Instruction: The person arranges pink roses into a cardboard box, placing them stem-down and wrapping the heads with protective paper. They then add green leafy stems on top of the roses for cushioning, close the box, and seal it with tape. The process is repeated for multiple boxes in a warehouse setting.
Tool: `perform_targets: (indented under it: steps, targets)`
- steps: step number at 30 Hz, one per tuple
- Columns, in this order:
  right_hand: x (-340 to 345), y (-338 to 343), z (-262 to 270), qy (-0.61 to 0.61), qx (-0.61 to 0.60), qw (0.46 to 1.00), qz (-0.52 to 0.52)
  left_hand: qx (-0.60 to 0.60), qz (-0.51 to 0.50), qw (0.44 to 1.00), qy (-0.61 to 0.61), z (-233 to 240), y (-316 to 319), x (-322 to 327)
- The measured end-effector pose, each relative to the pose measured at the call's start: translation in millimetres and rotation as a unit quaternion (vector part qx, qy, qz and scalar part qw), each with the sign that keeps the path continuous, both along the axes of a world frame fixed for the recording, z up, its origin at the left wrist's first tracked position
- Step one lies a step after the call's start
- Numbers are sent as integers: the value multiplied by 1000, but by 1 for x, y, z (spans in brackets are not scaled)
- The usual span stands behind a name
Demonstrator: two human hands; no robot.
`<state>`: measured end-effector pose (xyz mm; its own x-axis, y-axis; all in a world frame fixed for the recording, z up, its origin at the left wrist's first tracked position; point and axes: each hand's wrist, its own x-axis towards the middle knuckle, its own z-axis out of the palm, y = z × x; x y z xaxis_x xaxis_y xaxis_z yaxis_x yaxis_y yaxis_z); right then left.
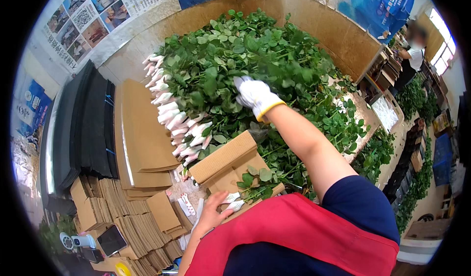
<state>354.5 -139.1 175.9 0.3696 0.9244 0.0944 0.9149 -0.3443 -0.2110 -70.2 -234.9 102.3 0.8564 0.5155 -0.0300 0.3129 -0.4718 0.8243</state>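
Observation:
My bare left hand [213, 211] is low in the view, its thumb and fingers around the tips of two flower heads in white net sleeves [234, 205]. Their leafy stems [259, 192] lie to the right on a sheet of brown corrugated cardboard [235, 178], whose far edge is rolled over. My right hand [255, 96], in a white glove with a yellow cuff, reaches into a large heap of green leafy stems [235, 51]. Leaves and blur hide its fingertips, so any grip is unclear. More net-sleeved flower heads [169, 110] line the heap's left side.
Flat cardboard sheets [147, 128] and black sheets [88, 128] stand at left. Folded cardboard [132, 220] is stacked below them, near a phone [112, 240] and yellow tape [122, 269]. A wooden board [349, 48] borders the heap. Another person [412, 55] stands far right.

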Motion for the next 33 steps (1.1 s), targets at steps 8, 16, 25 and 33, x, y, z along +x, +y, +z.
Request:
perform_targets:
  steps: [8,16,25,33]
  targets:
    - [-9,-82,-32,48,7,999,24,47,-30,981,-185,254,-17,9]
    - [4,-64,-42,-10,62,998,-10,-255,-447,562,-647,313,-27,50]
    - [-24,-43,18,-26,22,999,18,-291,-429,659,-545,307,-17,32]
    - [-21,18,3,2,-41,997,66,-346,-282,808,-385,292,-25,29]
